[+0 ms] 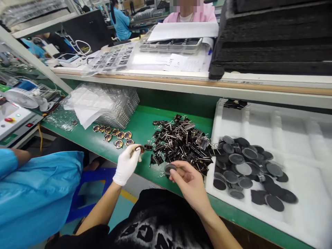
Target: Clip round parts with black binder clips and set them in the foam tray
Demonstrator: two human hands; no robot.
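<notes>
My left hand [127, 165], in a white glove, is closed on a small round part [139, 149] with a dark rim, partly hidden by the fingers. Bare, my right hand [188, 183] pinches a dark round disc [170, 168] between thumb and fingers. Between and beyond the hands lies a heap of black binder clips [181, 143] with silver wire handles. Several round gold-rimmed parts [118, 144] lie on the green table beyond my left hand. At the right, more dark discs [243, 169] are piled in a white foam tray [306, 173].
Stacked clear plastic trays [121, 107] stand at the back left, under a white sheet [90, 107]. A shelf edge [155, 84] crosses above the table. Black foam blocks [272, 38] sit on the shelf. A person's blue garment [38, 197] is close at the left.
</notes>
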